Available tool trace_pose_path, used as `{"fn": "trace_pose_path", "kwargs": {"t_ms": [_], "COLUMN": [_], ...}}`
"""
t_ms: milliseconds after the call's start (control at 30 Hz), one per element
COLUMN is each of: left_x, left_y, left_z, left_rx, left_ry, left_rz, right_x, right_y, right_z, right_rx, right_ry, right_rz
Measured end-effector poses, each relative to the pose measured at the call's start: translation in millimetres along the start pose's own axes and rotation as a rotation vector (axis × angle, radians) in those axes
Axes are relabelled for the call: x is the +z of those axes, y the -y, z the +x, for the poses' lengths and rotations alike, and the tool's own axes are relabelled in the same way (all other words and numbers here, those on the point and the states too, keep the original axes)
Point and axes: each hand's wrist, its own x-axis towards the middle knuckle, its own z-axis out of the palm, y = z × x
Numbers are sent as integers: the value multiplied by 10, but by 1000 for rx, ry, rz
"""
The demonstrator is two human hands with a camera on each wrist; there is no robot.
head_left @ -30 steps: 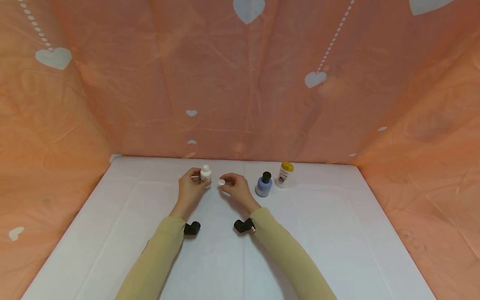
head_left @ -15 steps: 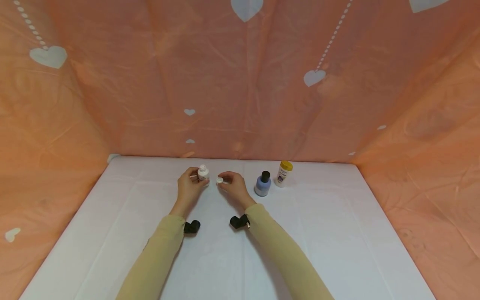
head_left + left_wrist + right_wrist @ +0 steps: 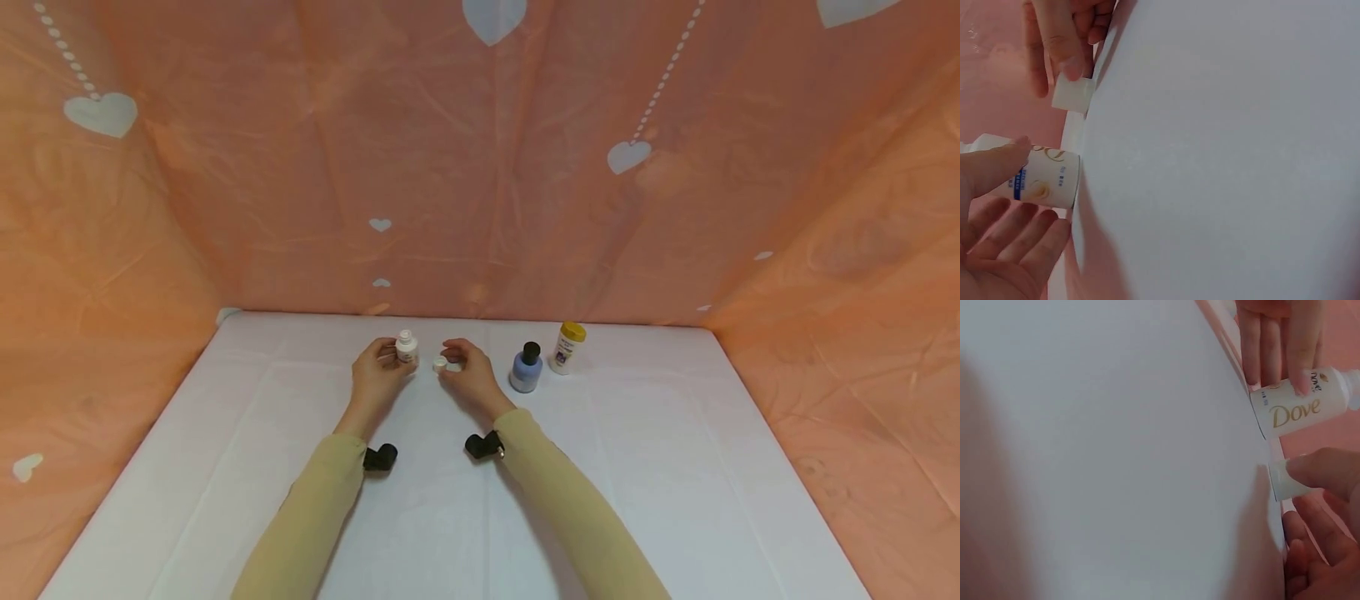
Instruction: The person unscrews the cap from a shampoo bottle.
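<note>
My left hand (image 3: 375, 375) grips a small white Dove bottle (image 3: 407, 347) by its side, with the thumb across the label in the left wrist view. The bottle is upright and its narrow neck is uncapped. Just to its right, a small white cap (image 3: 1074, 94) appears to stand on the tabletop. My right hand (image 3: 472, 379) is at this cap, the thumb touching its side. Its other fingers spread behind the cap, with a gap visible between the forefinger and the cap in the head view.
A blue bottle with a black cap (image 3: 527, 368) stands right of my right hand. Behind it is a white bottle with a yellow lid (image 3: 567, 348). The white table (image 3: 450, 517) ends at an orange curtain (image 3: 420, 167) with hearts.
The cap, earlier pinched by my right hand, has turned upright at table level. The right forefinger has lifted away from it. My left hand and bottle have shifted slightly left.
</note>
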Motion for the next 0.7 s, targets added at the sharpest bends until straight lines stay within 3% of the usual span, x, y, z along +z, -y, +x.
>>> {"fn": "trace_pose_path", "kwargs": {"t_ms": [167,333,533,700], "left_x": [-91,-173,-196,-162], "left_y": [-42,-41,-101,-203], "left_z": [-128,-282,-408,-487], "left_rx": [6,-46,-42,-25], "left_ry": [-3,38,148,253], "left_rz": [41,55,-68,-130], "right_x": [-65,-103,-224,-418], "right_y": [10,31,156,431], "right_z": [-82,-216,-433,-648], "right_rx": [2,1,-57,-104], "right_ry": [23,72,120,168], "right_rz": [30,38,11,81]}}
